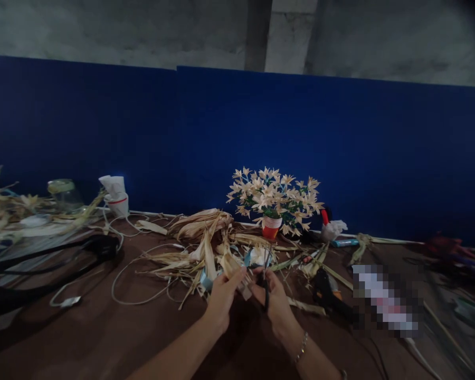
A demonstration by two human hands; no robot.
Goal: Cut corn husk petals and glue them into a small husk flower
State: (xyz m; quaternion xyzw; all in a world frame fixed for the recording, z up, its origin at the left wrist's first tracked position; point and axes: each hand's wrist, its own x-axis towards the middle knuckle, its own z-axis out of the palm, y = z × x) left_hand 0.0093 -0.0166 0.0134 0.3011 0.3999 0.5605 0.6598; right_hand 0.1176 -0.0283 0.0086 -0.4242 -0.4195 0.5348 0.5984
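My left hand [222, 296] is closed on a pale dried corn husk [230, 263], low in the middle of the head view. Close on its right, my right hand [277, 302] grips a pair of dark-handled scissors [266, 286], their thin blades pointing up and away from me. A small strip of husk [244, 290] shows between the two hands. More dried corn husks [201, 227] lie heaped just beyond my fingers. Behind them stands a red and white cup [272, 229] filled with cream-coloured husk flowers [266, 196] and green leaves.
Black glue gun [328, 293] lies to the right, near a blurred-out power strip [386, 303]. White cables [132, 302] loop across the brown table [162, 338]. At left are a black strap-like object [98, 248], a clear jar [65, 196] and tissue [116, 195]. A blue partition [206, 137] rises behind.
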